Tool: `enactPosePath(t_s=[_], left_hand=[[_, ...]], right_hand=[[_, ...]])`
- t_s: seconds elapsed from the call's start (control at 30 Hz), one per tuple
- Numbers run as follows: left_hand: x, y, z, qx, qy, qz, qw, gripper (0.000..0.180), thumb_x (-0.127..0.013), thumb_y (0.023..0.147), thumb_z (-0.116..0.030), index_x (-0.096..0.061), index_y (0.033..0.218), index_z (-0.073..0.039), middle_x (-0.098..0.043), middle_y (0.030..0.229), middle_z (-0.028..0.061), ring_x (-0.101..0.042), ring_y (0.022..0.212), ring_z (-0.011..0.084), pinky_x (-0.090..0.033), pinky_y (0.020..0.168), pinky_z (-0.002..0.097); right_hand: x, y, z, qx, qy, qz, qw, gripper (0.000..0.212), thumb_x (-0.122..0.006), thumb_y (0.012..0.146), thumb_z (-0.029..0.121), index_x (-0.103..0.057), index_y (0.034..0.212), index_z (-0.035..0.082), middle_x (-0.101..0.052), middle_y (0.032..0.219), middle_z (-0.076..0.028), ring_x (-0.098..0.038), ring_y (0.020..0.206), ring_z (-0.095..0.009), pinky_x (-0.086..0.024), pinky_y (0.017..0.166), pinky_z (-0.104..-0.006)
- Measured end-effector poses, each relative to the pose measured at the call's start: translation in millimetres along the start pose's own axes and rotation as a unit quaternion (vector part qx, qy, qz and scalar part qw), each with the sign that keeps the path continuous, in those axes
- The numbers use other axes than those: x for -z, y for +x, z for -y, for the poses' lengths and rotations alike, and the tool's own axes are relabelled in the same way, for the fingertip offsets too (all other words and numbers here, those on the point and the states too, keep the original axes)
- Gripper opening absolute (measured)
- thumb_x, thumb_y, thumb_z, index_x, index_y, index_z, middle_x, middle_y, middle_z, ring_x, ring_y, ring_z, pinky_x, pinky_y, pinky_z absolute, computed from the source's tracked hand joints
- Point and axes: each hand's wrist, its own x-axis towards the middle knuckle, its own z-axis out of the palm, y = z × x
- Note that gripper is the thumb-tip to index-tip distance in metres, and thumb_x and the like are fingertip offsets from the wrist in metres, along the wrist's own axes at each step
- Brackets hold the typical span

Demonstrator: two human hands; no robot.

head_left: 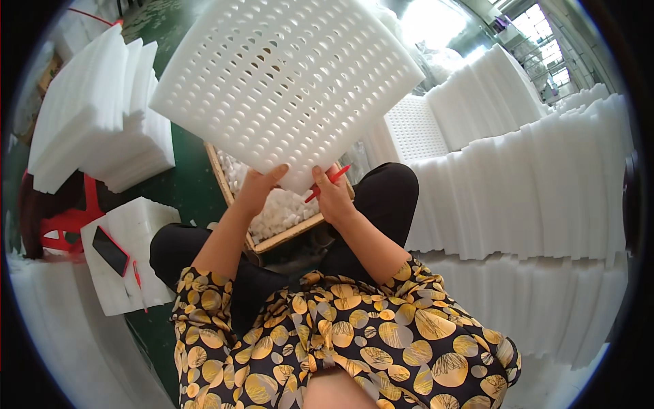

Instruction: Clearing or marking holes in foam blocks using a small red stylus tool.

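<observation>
— What is being held?
— A white foam sheet (286, 78), pierced with rows of round holes. It is up in front of the person (340, 334), above a crate (289, 236), with one corner pointing back toward the body.

— How do the hands hold it?
— The left hand (257, 192) is closed on the edge left of that corner, thumb on top, fingers mostly hidden. The right hand (332, 199) grips the edge to the right, with a red pen (340, 174) tucked in it too. Gripping both sides of the corner probably steadies the sheet; tucking the pen seems to save putting it down.

— And below?
— The crate holds white bits (283, 213) and sits between the legs (385, 201), perhaps for easy reach.

— Further out?
— At left, a phone (111, 250) and a second pen (138, 276) lie on a white block (150, 225), apparently serving as a side desk. Beyond stands a stack (82, 116) of sheets; larger piles (511, 194) rise at right.
</observation>
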Motion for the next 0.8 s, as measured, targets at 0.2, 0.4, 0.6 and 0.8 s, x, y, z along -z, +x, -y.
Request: enactPosePath(t_s=[0.2, 0.4, 0.6, 0.8], left_hand=[[-4.1, 0.3, 11.0, 0.01, 0.008, 0.033, 0.999, 0.04, -0.066, 0.083, -0.009, -0.053, 0.119, 0.004, -0.062, 0.108, 0.0133, -0.06, 0.096, 0.0228, -0.049, 0.086, 0.0325], [6.8, 10.6, 8.8, -0.009, -0.138, 0.012, 0.99, 0.037, -0.064, 0.085, -0.008, -0.052, 0.118, 0.005, -0.062, 0.11, 0.0132, -0.06, 0.097, 0.0224, -0.049, 0.086, 0.0313], [33.3, 12.5, -8.0, -0.098, -0.221, -0.017, 0.97, 0.032, -0.06, 0.088, -0.008, -0.052, 0.117, 0.006, -0.061, 0.11, 0.0126, -0.061, 0.097, 0.0237, -0.05, 0.087, 0.0324], [36.6, 11.9, -8.2, -0.093, -0.225, -0.011, 0.97, 0.033, -0.054, 0.092, -0.008, -0.048, 0.123, 0.001, -0.059, 0.116, 0.0109, -0.059, 0.103, 0.0207, -0.048, 0.091, 0.0324]], right_hand=[[8.7, -2.2, 5.9, -0.028, 0.031, -0.003, 0.999, 0.036, -0.054, 0.096, 0.019, -0.045, 0.128, 0.005, -0.058, 0.11, -0.008, -0.058, 0.09, -0.017, -0.048, 0.077, -0.0277], [24.4, 4.6, 1.9, -0.024, -0.002, 0.027, 0.999, 0.035, -0.054, 0.096, 0.018, -0.046, 0.127, 0.005, -0.059, 0.109, -0.008, -0.058, 0.09, -0.017, -0.047, 0.077, -0.0273], [37.1, 3.3, -4.1, -0.025, -0.011, 0.022, 0.999, 0.035, -0.054, 0.096, 0.018, -0.047, 0.127, 0.005, -0.059, 0.109, -0.007, -0.058, 0.089, -0.015, -0.046, 0.074, -0.0258], [43.5, 0.7, 0.1, -0.023, -0.042, 0.013, 0.999, 0.036, -0.053, 0.096, 0.022, -0.047, 0.127, 0.004, -0.058, 0.11, -0.008, -0.058, 0.086, -0.014, -0.046, 0.07, -0.0233]])
